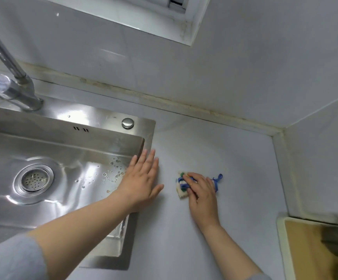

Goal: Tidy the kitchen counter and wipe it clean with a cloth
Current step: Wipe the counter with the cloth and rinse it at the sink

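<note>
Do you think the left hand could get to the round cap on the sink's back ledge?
Probably yes: the left hand lies flat and empty at the sink rim, and the round cap sits farther back with only bare steel between.

Steel sink (103, 118) on my left, tap (12, 85) at its back-left corner, round cap (127, 123) on the rear deck. Strainer (33, 179) in the basin, water drops (115, 170) by its right wall. Window frame (184, 23) above. Tan tray (305, 249) far right, carrying something dark and blurred.

Small cream cloth (181, 189) with blue-green stripes, flat on pale grey counter (234, 158)
</note>
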Tool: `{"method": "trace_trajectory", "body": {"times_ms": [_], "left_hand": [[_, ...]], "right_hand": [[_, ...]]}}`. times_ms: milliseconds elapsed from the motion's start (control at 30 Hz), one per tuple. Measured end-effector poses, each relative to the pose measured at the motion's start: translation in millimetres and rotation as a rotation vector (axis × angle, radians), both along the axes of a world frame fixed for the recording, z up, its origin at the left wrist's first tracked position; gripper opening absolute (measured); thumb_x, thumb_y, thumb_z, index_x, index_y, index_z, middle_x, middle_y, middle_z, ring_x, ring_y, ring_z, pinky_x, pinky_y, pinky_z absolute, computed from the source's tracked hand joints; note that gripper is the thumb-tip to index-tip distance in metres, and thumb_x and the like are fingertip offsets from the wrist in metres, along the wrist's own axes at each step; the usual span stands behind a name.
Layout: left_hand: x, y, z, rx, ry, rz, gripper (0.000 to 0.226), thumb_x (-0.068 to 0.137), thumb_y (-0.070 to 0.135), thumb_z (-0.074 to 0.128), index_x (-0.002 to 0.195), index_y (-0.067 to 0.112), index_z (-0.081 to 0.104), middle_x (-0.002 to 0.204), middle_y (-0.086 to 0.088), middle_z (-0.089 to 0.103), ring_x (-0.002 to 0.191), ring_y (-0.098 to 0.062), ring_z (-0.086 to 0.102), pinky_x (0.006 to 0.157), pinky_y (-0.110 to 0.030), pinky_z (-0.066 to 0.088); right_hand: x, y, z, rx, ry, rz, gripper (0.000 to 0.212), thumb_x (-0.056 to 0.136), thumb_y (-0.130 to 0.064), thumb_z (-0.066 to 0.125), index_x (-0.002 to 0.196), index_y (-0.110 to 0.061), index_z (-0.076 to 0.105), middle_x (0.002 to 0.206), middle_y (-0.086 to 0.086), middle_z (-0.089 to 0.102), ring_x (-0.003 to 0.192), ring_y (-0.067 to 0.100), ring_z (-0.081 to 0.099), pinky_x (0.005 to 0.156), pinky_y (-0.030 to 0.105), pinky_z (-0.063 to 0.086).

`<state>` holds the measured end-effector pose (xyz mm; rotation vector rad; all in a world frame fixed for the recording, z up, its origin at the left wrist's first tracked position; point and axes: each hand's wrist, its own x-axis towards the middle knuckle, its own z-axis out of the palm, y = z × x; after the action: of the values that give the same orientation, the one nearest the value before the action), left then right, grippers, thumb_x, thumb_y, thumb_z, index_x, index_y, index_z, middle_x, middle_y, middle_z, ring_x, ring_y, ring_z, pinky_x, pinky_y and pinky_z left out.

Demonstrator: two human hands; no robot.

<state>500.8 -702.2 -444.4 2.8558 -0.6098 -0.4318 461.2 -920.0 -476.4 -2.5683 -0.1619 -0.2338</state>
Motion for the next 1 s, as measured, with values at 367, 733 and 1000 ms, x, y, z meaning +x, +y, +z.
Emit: {"method": "trace_trajectory", "body": {"times_ms": [367,733,1000], "left_hand": [[-161,36,-7,0.098,0.158,-0.065,0.105,0.062,0.064,-0.016,0.151,0.008,-0.013,0.156,-0.012,-0.027,0.144,-0.028,-0.024,0.116,-0.043,-0.010],[-244,48,1,0.206,0.149,-0.097,0.082,0.094,0.061,0.015,0.151,0.009,-0.013,0.157,-0.010,-0.025,0.145,-0.029,-0.022,0.116,-0.050,-0.007],[-220,36,21,0.136,0.163,-0.045,0.079,0.097,0.057,0.021,0.152,0.010,-0.009,0.159,-0.008,-0.020,0.145,-0.028,-0.020,0.117,-0.053,-0.008]], "right_hand": [[-183,38,5,0.006,0.009,-0.069,0.043,0.078,-0.003,0.053,0.114,-0.024,0.066,0.119,-0.008,0.060,0.114,0.007,0.049,0.097,0.032,0.035],[-299,60,6,0.036,0.017,-0.127,0.047,0.077,0.001,0.059,0.113,-0.028,0.066,0.117,-0.012,0.060,0.111,0.003,0.049,0.099,0.031,0.034],[-274,46,23,0.152,-0.029,-0.206,0.032,0.077,-0.006,0.053,0.097,-0.018,0.074,0.098,-0.012,0.065,0.097,-0.006,0.051,0.091,0.031,0.044]]}}
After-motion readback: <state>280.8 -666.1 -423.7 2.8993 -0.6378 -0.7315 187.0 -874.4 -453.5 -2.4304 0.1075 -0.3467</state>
